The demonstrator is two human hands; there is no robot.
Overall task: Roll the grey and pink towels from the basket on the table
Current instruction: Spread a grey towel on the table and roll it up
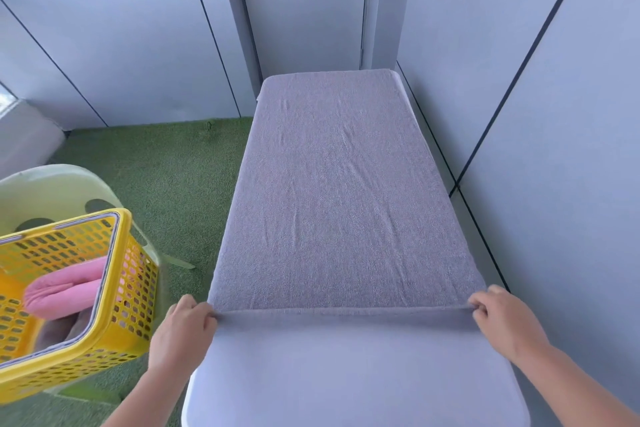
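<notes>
A person is standing at the near end of a narrow white table (346, 374), looking down its length. A grey towel (346, 201) is lying flat on it, stretching away toward 12 o'clock and covering the tabletop almost edge to edge. The left hand (183, 333), at 7 o'clock, is pinching the towel's near left corner. The right hand (504, 319), at 5 o'clock, is pinching the near right corner, fingers curled over the hem. The near edge is lifting slightly between them. At 8 o'clock a yellow basket (138, 288) is sitting on a pale chair (52, 191) and holding a pink towel (65, 288). The terry cloth is looking soft, light and limp, so it is likely to sag wherever unsupported. Holding both near corners and turning the hem over evenly is probably the way to a straight, tight roll.
</notes>
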